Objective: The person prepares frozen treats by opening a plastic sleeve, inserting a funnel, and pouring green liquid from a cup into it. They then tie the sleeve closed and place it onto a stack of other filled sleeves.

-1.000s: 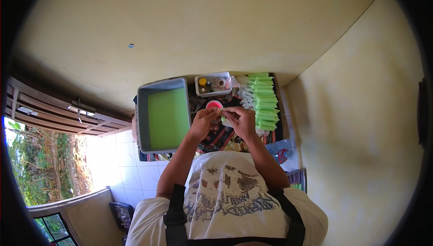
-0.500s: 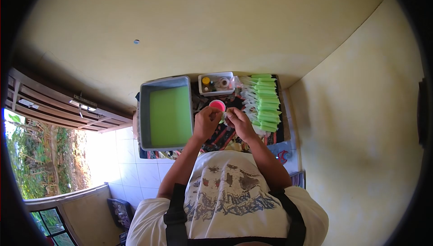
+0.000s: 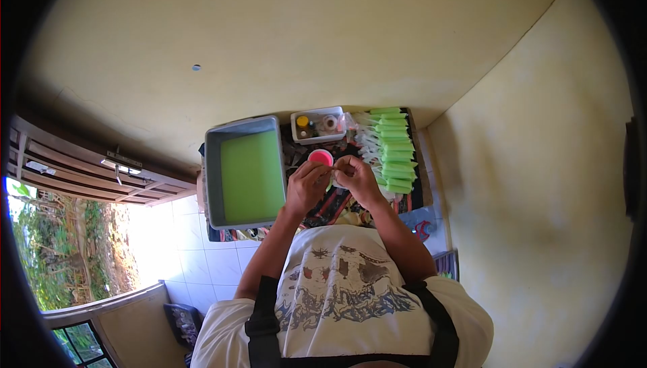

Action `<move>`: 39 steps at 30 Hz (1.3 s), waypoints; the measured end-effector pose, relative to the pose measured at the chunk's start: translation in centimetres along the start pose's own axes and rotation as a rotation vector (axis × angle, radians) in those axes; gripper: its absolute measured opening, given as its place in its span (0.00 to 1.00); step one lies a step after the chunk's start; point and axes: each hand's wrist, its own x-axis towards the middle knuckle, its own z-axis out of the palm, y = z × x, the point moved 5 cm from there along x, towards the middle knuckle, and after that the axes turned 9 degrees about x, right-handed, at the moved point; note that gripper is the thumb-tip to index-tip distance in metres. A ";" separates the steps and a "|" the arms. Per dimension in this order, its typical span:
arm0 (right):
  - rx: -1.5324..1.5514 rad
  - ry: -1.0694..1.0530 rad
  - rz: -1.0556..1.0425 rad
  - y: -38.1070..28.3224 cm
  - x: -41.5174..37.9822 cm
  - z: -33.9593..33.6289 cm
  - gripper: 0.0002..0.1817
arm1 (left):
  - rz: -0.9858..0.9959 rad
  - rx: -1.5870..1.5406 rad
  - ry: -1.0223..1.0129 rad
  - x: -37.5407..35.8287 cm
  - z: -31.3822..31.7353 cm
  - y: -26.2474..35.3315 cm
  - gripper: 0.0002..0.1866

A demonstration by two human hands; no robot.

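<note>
My left hand (image 3: 308,187) and my right hand (image 3: 356,178) meet in front of my chest, fingertips pinched close together. Between them shows a small, pale plastic bag (image 3: 334,182), mostly hidden by the fingers. Just beyond the fingertips stands a cup with a pink inside (image 3: 321,157). Left of my left hand is a large grey tub (image 3: 214,186) holding green liquid (image 3: 251,176). To the right of my right hand lie several filled green plastic bags (image 3: 397,147) in a column, their clear twisted ends pointing left.
A white basket (image 3: 317,112) at the back holds a yellow-lidded jar (image 3: 302,120) and a roll (image 3: 329,123). A patterned dark cloth (image 3: 330,209) covers the table. Behind it rises a wall (image 3: 323,38); a doorway opens at the left.
Both hands have stayed in front of the cup, and their fingertips have come closer together. The view has shifted slightly. The tub and the filled bags stay in place.
</note>
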 end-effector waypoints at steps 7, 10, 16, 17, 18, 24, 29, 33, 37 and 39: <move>0.331 0.039 0.133 -0.3 -0.4 0.0 0.06 | 0.061 0.134 -0.011 -0.3 0.8 0.8 0.13; 0.386 0.080 0.138 -1.0 -0.9 0.6 0.07 | 0.076 0.137 -0.019 -0.7 1.2 0.8 0.11; 0.429 0.053 0.138 -1.0 -1.0 0.5 0.09 | 0.105 0.125 -0.014 -1.5 2.2 0.4 0.10; 0.407 0.041 0.147 -1.1 -0.9 0.3 0.10 | 0.110 0.111 0.000 -1.7 2.6 0.2 0.11; 0.270 0.040 0.113 -1.0 -0.7 -0.5 0.12 | 0.067 0.082 -0.026 -2.0 3.4 -0.3 0.10; -0.710 0.046 -0.432 -3.1 -2.8 -1.7 0.30 | -0.479 -0.251 -0.082 -3.6 6.5 -1.4 0.06; -0.737 0.129 -0.307 0.7 -4.7 -6.8 0.28 | -0.528 -0.272 -0.194 -2.8 9.8 -2.6 0.15; -0.886 0.215 -0.395 -0.7 -3.7 -10.6 0.22 | -0.686 -0.542 -0.288 -2.1 13.1 -4.0 0.18; -1.201 0.305 -0.274 1.3 -1.9 -18.5 0.23 | -0.732 -0.551 -0.336 -2.4 15.4 -5.1 0.22; -1.333 0.296 -0.216 2.4 -1.1 -21.9 0.25 | -0.712 -0.420 -0.366 -2.5 16.0 -4.9 0.21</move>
